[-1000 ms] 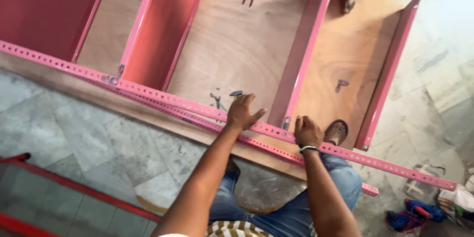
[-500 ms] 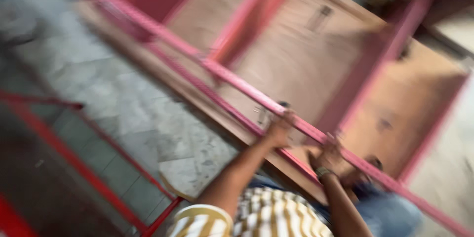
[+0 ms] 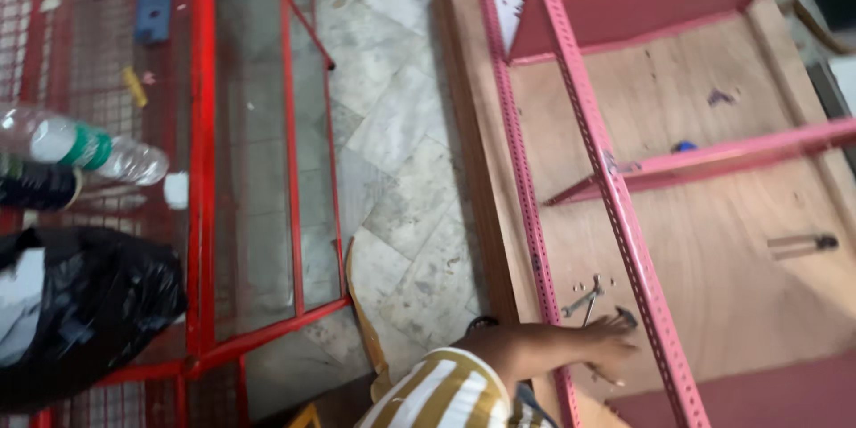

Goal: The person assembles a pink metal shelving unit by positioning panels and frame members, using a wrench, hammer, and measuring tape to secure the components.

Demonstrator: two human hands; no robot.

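I see a grey marble floor [image 3: 392, 125] under flat daylight. On the left stands a red mesh rack [image 3: 201, 169] with a plastic bottle [image 3: 85, 150] and a black bag [image 3: 89, 303].

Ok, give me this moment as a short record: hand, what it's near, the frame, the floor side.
hand in view: one hand, resting on the plywood board; which hand, cannot tell
nearest items: small spanner and loose metal bits, by the fingers
frame: pink slotted-angle rack lying flat on the board
left side: red mesh frame, plastic bottle, black bag
floor: grey marble tiles
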